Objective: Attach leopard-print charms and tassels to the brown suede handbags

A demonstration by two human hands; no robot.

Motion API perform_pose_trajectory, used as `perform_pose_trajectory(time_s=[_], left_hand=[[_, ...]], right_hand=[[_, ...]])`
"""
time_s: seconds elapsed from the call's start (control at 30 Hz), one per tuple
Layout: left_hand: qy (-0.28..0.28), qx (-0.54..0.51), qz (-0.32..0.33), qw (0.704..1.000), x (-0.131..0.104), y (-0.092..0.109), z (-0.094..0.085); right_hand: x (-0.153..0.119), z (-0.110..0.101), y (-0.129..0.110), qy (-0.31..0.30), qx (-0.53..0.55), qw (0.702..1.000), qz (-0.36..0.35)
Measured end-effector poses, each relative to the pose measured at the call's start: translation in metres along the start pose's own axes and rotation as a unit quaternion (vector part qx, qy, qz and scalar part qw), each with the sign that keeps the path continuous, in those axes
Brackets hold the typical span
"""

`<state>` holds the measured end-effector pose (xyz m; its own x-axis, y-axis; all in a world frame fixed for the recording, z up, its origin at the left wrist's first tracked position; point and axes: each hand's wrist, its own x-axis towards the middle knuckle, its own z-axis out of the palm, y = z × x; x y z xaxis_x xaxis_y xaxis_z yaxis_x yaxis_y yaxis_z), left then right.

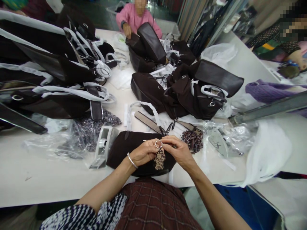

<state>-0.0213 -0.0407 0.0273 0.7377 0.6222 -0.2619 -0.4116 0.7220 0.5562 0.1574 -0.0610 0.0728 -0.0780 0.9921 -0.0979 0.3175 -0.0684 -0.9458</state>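
Note:
Between my two hands is a silver key ring (pixel 158 144) with a leopard-print charm (pixel 159 160) hanging below it. My left hand (pixel 145 151), a bracelet at its wrist, pinches the ring from the left. From the right, the fingers of my right hand (pixel 177 151) close on the ring's other side. Beneath both hands a dark brown handbag (pixel 124 148) lies on the table, its wrapped white handle (pixel 144 104) standing up behind it. A small pile of brown patterned charms or tassels (pixel 192 140) lies just right of my right hand.
A grey-white tape dispenser (pixel 102 145) stands left of the bag, beside a plastic bag of dark patterned pieces (pixel 88 131). Stacked dark handbags (pixel 59 102) fill the left; more handbags (pixel 192 86) lie ahead. Across the table sits a person in pink (pixel 153 24), one hand on a bag.

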Motion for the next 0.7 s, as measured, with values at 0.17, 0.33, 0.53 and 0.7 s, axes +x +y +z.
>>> perform_pose_trajectory(time_s=[0.17,0.33,0.53,0.7], left_hand=[[-0.026,-0.089,-0.018,0.996,0.005,-0.016,-0.004],[0.001,-0.083,-0.032,0.996,0.008,-0.019,-0.004],[0.117,0.281,0.063,0.951,-0.002,0.014,0.0],[0.115,0.488,0.093,0.86,-0.007,0.029,0.009]], right_hand=[[-0.001,0.001,0.007,-0.021,0.077,0.995,0.06],[-0.003,0.002,0.006,-0.023,0.14,0.981,0.135],[-0.002,-0.004,0.007,-0.043,0.099,0.979,0.176],[0.003,-0.004,0.008,-0.096,0.036,0.973,0.207]])
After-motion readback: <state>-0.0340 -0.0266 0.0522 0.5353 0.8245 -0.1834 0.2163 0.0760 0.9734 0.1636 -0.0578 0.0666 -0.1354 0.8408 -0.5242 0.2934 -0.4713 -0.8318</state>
